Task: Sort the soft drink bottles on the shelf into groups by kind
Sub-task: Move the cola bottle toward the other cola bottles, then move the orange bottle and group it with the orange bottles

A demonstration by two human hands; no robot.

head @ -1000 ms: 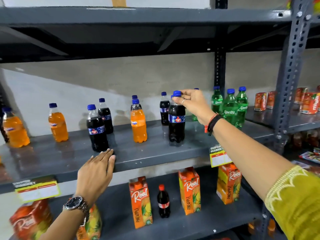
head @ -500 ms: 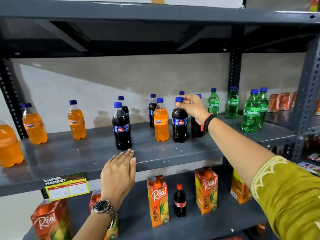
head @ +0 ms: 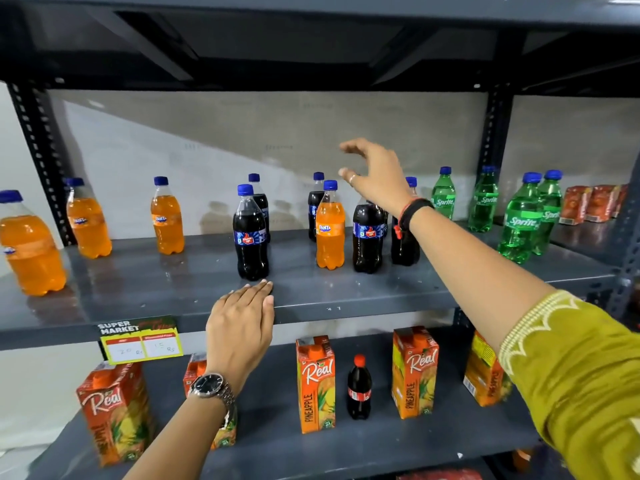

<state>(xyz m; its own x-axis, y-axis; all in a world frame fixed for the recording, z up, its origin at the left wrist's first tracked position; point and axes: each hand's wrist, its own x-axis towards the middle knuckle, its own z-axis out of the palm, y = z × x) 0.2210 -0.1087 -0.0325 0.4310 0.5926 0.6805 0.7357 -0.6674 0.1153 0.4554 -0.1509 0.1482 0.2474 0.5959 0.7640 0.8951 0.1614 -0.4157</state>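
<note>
On the grey middle shelf (head: 346, 292) stand three kinds of blue-capped bottles. Three orange Fanta bottles (head: 166, 220) are at the left, and one more (head: 330, 230) stands mid-shelf among dark cola bottles (head: 250, 233). Another cola bottle (head: 368, 237) stands just under my right hand (head: 375, 178), which hovers open above it with fingers spread and touches nothing. Several green Sprite bottles (head: 519, 223) are grouped at the right. My left hand (head: 242, 327) lies flat on the shelf's front edge, just in front of the nearest cola bottle.
The shelf below holds orange Real juice cartons (head: 315, 382) and one small red-capped cola bottle (head: 359, 389). A yellow price tag (head: 140, 342) hangs on the shelf edge. Red cartons (head: 588, 204) stand in the bay to the right. An upper shelf (head: 311, 39) hangs close overhead.
My right hand has let go of the cola bottle's cap and lifted up, opening. The bottle stays standing beside the mid-shelf Fanta. The view has shifted left and closer.
</note>
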